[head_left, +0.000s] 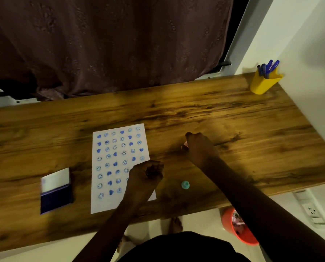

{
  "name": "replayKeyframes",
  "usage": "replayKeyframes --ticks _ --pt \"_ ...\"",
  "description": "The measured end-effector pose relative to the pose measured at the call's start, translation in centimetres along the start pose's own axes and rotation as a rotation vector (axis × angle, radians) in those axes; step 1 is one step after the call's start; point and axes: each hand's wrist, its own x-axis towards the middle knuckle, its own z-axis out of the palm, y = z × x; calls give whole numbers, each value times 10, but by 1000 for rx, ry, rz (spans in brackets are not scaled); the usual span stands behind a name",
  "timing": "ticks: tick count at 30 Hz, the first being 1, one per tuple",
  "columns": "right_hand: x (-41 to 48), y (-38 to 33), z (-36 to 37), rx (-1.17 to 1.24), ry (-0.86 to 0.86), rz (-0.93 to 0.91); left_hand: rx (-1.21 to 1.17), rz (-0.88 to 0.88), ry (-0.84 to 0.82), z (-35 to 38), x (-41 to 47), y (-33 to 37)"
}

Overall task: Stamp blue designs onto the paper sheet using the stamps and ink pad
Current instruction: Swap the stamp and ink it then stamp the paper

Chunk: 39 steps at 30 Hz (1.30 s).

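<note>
A white paper sheet [108, 167] lies on the wooden table [233, 120], covered with several blue smiley and heart prints. An open ink pad [56, 191] with a dark blue pad and a white lid sits to its left. My left hand [146, 176] rests on the sheet's lower right part, fingers curled, with nothing visible in them. My right hand [197, 146] is to the right of the sheet, closed around a small pink stamp [185, 145]. A teal stamp [185, 185] stands upright on the table between my arms.
A yellow cup with several blue pens [264, 80] stands at the table's far right corner beside a white wall. A dark curtain hangs behind the table. An orange bin [237, 227] and a power strip [311, 210] are below the near edge.
</note>
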Motion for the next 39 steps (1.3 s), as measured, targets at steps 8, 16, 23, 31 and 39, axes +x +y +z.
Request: replayKeyframes --ticks 8,16,23,31,39 --pt "0 -9 0 162 -27 28 -33 22 44 -8 0 1" --pt "-22 -58 -22 1023 -245 190 -201 78 112 -26 3 19" --pt "-29 -91 -15 1188 -404 186 -324 89 149 -55 -9 11" --pt "-33 -126 -7 1218 -453 -28 -310 113 173 -94 -26 -10" --pt "-28 -183 15 1110 -324 -202 -341 -19 293 -153 -46 -39"
